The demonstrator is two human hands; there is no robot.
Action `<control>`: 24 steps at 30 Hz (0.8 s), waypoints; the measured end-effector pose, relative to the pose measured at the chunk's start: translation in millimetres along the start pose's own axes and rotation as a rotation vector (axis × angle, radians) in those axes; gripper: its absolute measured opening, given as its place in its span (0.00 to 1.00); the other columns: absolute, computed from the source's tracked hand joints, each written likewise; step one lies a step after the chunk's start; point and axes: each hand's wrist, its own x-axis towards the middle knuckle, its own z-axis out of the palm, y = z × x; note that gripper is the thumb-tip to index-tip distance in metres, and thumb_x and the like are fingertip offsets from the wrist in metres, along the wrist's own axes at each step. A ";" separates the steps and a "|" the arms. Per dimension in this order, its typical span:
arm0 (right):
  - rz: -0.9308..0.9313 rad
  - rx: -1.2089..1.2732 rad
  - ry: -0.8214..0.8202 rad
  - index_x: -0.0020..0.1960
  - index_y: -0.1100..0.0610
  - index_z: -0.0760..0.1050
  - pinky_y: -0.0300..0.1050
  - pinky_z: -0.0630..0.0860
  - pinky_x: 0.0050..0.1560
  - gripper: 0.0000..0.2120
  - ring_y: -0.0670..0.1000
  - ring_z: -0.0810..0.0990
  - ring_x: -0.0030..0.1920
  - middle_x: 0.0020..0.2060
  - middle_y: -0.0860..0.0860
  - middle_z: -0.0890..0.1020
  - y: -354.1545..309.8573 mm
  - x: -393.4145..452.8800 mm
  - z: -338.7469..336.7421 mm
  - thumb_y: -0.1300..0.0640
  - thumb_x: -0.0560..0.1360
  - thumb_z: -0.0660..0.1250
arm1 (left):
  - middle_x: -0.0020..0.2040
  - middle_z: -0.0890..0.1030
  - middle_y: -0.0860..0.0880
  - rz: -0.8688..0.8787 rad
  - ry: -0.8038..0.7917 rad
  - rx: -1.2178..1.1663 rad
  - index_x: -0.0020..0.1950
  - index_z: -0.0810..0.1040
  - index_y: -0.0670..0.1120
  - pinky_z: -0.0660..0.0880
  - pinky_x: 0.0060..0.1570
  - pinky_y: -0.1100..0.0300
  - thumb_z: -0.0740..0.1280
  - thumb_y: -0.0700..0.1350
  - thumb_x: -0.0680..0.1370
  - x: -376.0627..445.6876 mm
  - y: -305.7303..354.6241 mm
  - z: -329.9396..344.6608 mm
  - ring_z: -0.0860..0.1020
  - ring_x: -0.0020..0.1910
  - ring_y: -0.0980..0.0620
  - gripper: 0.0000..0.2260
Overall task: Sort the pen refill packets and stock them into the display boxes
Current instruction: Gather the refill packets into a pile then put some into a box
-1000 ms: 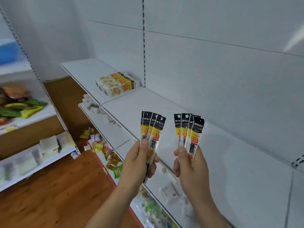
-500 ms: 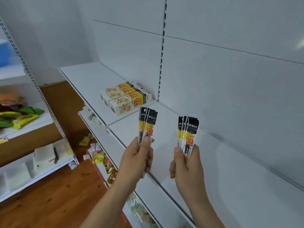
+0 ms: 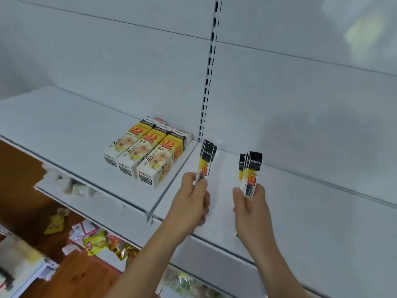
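Since 1 second ago both fans of packets have closed into tighter stacks, and the boxes (image 3: 148, 152) on the shelf (image 3: 64, 134) have come much nearer, now sitting up and to the left of the left hand (image 3: 192, 200).

From the head view, the left hand pinches 1 stack of packets (image 3: 206, 161) between thumb and curled fingers, upright, with the tops well above the knuckles. Just right of it, apart and not touching, the right hand (image 3: 250, 206) grips a second stack (image 3: 250, 171) the same way. Both hands hover over the shelf to the right of the upright rail (image 3: 209, 74). The boxes, 3 side by side, lie just left of that rail.

Packets are long, thin, flat sleeves, glossy film, black at the top with yellow and red print below. They look slippery and limp. Boxes are printed card, rectangular, lying on their sides; I cannot tell whether their ends are open. The shelf is smooth white painted metal.

Risks, as I judge them: held low by a pinch, the slick sleeves could slide against each other, fan out or drop to the floor. The 2 sorted stacks could get mixed if the hands meet. Pushing floppy packets into a light card box 1-handed could shove the box back or crumple the sleeve tips.
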 end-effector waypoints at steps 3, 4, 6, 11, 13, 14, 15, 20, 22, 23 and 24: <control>-0.003 -0.105 0.066 0.62 0.45 0.67 0.43 0.71 0.36 0.08 0.45 0.81 0.37 0.38 0.46 0.82 0.9 4.1 -1.7 0.45 0.85 0.60 | 0.43 0.83 0.50 0.067 -0.048 0.243 0.52 0.71 0.48 0.74 0.35 0.58 0.57 0.50 0.87 14.8 -0.7 0.7 0.78 0.35 0.52 0.09; -0.008 -0.119 0.093 0.62 0.43 0.66 0.41 0.71 0.36 0.08 0.44 0.81 0.37 0.38 0.47 0.82 1.8 6.2 -2.6 0.45 0.85 0.60 | 0.43 0.81 0.50 0.096 -0.032 0.357 0.47 0.70 0.49 0.72 0.36 0.57 0.57 0.50 0.87 21.4 -3.4 2.5 0.77 0.37 0.53 0.10; -0.015 -0.150 0.147 0.62 0.42 0.65 0.42 0.70 0.36 0.07 0.44 0.80 0.39 0.40 0.46 0.82 3.9 9.3 -4.2 0.47 0.86 0.59 | 0.41 0.74 0.50 0.152 0.006 0.573 0.40 0.66 0.51 0.65 0.35 0.57 0.58 0.50 0.86 33.5 -8.3 5.8 0.72 0.38 0.54 0.14; -0.007 -0.248 0.164 0.63 0.45 0.69 0.53 0.75 0.44 0.11 0.50 0.79 0.45 0.47 0.47 0.79 13.1 16.4 6.3 0.55 0.83 0.55 | 0.54 0.79 0.49 0.201 -0.011 0.874 0.58 0.74 0.52 0.71 0.44 0.54 0.59 0.51 0.86 43.8 -18.4 5.9 0.79 0.51 0.48 0.06; -0.052 -0.430 0.157 0.71 0.51 0.69 0.56 0.77 0.50 0.19 0.55 0.78 0.49 0.51 0.51 0.79 18.2 19.3 10.2 0.54 0.81 0.55 | 0.59 0.79 0.49 0.238 -0.002 0.963 0.74 0.67 0.51 0.74 0.50 0.53 0.60 0.50 0.85 43.2 -21.5 7.0 0.80 0.56 0.46 0.17; -0.073 -0.534 0.158 0.73 0.55 0.70 0.56 0.77 0.51 0.21 0.58 0.77 0.50 0.52 0.53 0.79 21.4 20.2 10.9 0.54 0.81 0.56 | 0.59 0.79 0.49 0.271 0.019 1.021 0.76 0.66 0.51 0.73 0.49 0.53 0.60 0.50 0.85 42.7 -23.9 7.9 0.79 0.55 0.46 0.19; -0.078 -0.621 0.155 0.74 0.57 0.72 0.56 0.77 0.50 0.21 0.60 0.76 0.51 0.53 0.56 0.80 23.4 20.5 10.5 0.55 0.81 0.59 | 0.57 0.78 0.48 0.323 0.041 1.084 0.74 0.68 0.51 0.72 0.46 0.54 0.61 0.49 0.84 42.8 -27.2 9.4 0.78 0.53 0.46 0.17; -0.089 -0.744 0.149 0.80 0.53 0.67 0.56 0.77 0.48 0.29 0.61 0.75 0.52 0.56 0.55 0.77 23.4 17.1 1.2 0.55 0.80 0.66 | 0.50 0.73 0.49 0.431 0.029 1.210 0.58 0.77 0.49 0.66 0.40 0.57 0.61 0.51 0.84 48.5 -32.6 7.2 0.72 0.44 0.48 0.09; -0.096 -0.813 0.155 0.78 0.52 0.69 0.56 0.78 0.49 0.25 0.60 0.74 0.52 0.56 0.54 0.77 24.1 17.5 1.5 0.52 0.82 0.61 | 0.49 0.71 0.50 0.452 -0.032 1.231 0.58 0.76 0.51 0.66 0.40 0.57 0.57 0.55 0.85 53.1 -30.7 1.8 0.70 0.42 0.50 0.12; -0.094 -0.872 0.169 0.76 0.53 0.72 0.56 0.78 0.47 0.23 0.61 0.75 0.51 0.55 0.54 0.78 24.0 15.6 3.6 0.50 0.82 0.57 | 0.49 0.71 0.50 0.472 -0.058 1.239 0.59 0.76 0.51 0.65 0.39 0.56 0.56 0.56 0.85 54.6 -29.2 -1.0 0.70 0.41 0.50 0.13; -0.092 -0.928 0.185 0.74 0.54 0.73 0.56 0.78 0.45 0.24 0.61 0.75 0.50 0.55 0.55 0.79 24.6 12.9 6.7 0.48 0.82 0.55 | 0.49 0.71 0.50 0.477 -0.086 1.242 0.59 0.75 0.51 0.65 0.39 0.56 0.56 0.55 0.86 55.0 -27.3 -3.7 0.72 0.40 0.49 0.13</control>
